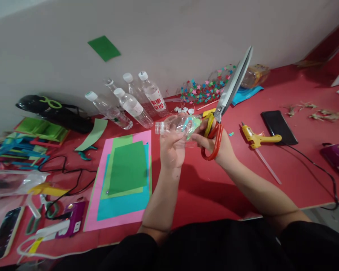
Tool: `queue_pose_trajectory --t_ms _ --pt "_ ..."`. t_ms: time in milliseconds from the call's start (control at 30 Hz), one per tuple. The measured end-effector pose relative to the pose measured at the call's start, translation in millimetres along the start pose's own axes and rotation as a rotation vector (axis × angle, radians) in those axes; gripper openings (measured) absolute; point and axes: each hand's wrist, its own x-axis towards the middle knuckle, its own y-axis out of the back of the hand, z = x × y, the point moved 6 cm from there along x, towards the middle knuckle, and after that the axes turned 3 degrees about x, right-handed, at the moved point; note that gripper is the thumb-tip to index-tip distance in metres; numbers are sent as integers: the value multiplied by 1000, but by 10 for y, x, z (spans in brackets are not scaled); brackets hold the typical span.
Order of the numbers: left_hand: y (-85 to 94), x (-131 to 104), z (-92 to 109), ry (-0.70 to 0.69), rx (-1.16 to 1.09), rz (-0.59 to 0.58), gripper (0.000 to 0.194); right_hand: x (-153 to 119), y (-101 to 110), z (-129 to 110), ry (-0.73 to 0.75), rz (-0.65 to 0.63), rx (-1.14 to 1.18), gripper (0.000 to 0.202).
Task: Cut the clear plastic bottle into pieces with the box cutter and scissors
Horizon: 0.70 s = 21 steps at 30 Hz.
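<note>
While your left hand [172,148] gripped the light, crushable plastic bottle [177,125] by its body, your right hand [214,145] clasped the scissors [226,99] by their handles.

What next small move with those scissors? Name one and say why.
Probably bring the scissors down toward the clear plastic bottle. The right hand grips the red and yellow handles, but the blades point up and away, closed and clear of the bottle. The left hand holds the bottle sideways, so it looks steadied.
</note>
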Motion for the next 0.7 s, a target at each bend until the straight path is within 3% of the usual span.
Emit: queue_pose_trajectory --t_ms 200,467,700 --pt "-40 1 1 30 -2 -59 55 22 70 -65 53 77 171 33" --pt "-40 9 -43 -27 20 -97 51 15 65 -115 -21 1 308 28" --pt "-25 31 -36 -83 99 -15 46 -8 25 -43 -35 6 295 34"
